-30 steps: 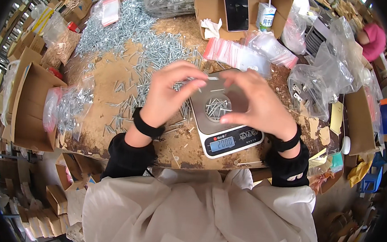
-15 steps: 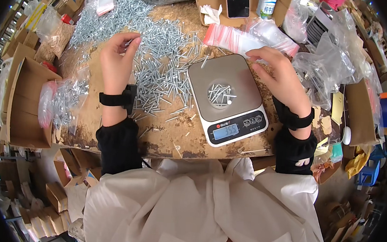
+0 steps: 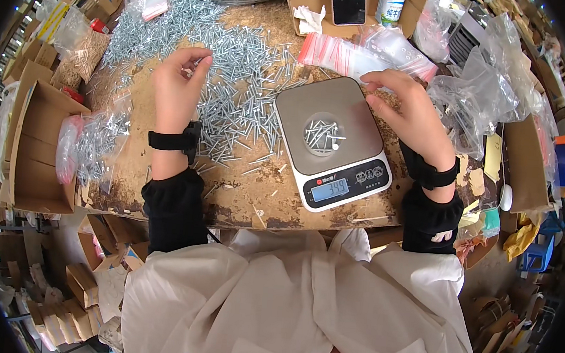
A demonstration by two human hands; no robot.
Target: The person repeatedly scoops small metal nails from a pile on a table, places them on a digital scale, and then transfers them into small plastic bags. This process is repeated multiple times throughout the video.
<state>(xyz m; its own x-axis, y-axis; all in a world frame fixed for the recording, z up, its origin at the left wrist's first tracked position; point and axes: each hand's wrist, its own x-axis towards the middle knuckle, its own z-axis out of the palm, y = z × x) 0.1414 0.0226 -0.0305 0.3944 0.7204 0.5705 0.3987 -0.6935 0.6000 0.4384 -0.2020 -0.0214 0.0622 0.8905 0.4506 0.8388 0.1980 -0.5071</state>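
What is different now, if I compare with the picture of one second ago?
The left hand moved left from over the scale to the loose screws; whether it holds any is unclear. The right hand drew rightward to the scale's edge. The display changed. The round dish stayed on the scale.

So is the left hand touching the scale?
Apart: the head view shows a clear gap between the left hand and scale, with loose screws in between.

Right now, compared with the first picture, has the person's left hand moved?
Yes: the left hand has moved left, farther away from the scale.
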